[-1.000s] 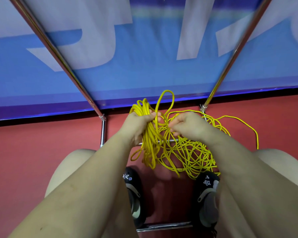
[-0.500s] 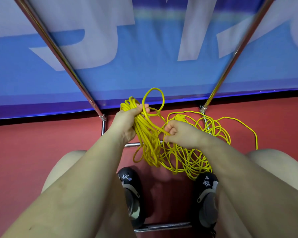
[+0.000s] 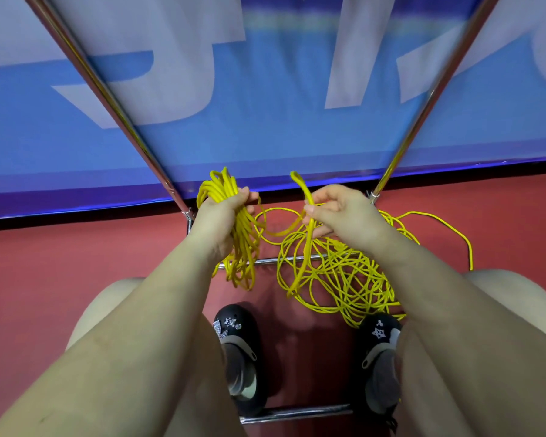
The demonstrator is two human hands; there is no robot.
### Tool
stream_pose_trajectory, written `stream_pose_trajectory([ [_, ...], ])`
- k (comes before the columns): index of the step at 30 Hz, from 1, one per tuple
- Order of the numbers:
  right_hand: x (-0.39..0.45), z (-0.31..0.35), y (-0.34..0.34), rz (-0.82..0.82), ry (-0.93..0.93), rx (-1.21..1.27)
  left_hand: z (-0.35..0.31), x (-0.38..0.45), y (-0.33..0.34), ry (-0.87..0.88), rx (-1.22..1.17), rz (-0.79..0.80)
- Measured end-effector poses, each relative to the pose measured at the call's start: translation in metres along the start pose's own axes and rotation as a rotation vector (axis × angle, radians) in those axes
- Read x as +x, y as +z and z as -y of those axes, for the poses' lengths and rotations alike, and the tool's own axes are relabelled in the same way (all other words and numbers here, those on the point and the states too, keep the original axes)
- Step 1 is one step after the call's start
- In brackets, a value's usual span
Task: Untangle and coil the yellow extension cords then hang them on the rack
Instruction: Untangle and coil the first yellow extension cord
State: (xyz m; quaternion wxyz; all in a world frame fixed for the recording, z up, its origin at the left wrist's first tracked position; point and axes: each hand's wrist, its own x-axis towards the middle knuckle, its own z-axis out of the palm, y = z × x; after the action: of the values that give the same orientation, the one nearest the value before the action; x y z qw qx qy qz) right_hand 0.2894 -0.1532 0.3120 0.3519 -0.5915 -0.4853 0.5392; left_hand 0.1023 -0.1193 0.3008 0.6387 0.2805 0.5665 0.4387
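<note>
The left hand (image 3: 224,216) grips a coiled bundle of cord (image 3: 234,234), whose loops rise above the grip and hang below it, and a strand runs from it rightward to the right hand (image 3: 338,212), which pinches a single loop (image 3: 306,209) standing up above its fingers. Below and to the right of the right hand's grip lies the loose tangle (image 3: 338,272) on the floor (image 3: 76,253), draped over the rack's crossbar (image 3: 265,262). The rack's two poles (image 3: 117,102) slant up behind both grips, with the banner (image 3: 265,127) behind them, and two shoes (image 3: 237,351) sit nearer than the grips, the tangle touching the right one.

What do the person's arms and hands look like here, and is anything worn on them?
Both forearms are bare up to the frame edge, with no sleeves in view. The left hand and right hand wear no gloves; no rings, watch or bracelets are visible. Nails look short and unpainted, as far as the picture shows.
</note>
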Motion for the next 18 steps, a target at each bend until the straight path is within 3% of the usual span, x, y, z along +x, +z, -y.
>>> stream_pose_trajectory([
  [5, 0.001, 0.009, -0.002, -0.107, 0.2, 0.305, 0.005, 0.002, 0.0, -0.008, 0.097, 0.027],
  [10, 0.006, 0.009, -0.004, -0.166, 0.364, 0.614, 0.01, -0.005, 0.011, -0.043, 0.186, 0.179],
  [18, 0.008, 0.011, -0.012, -0.259, 0.409, 0.931, 0.015, -0.015, 0.022, -0.079, 0.38, 0.369],
])
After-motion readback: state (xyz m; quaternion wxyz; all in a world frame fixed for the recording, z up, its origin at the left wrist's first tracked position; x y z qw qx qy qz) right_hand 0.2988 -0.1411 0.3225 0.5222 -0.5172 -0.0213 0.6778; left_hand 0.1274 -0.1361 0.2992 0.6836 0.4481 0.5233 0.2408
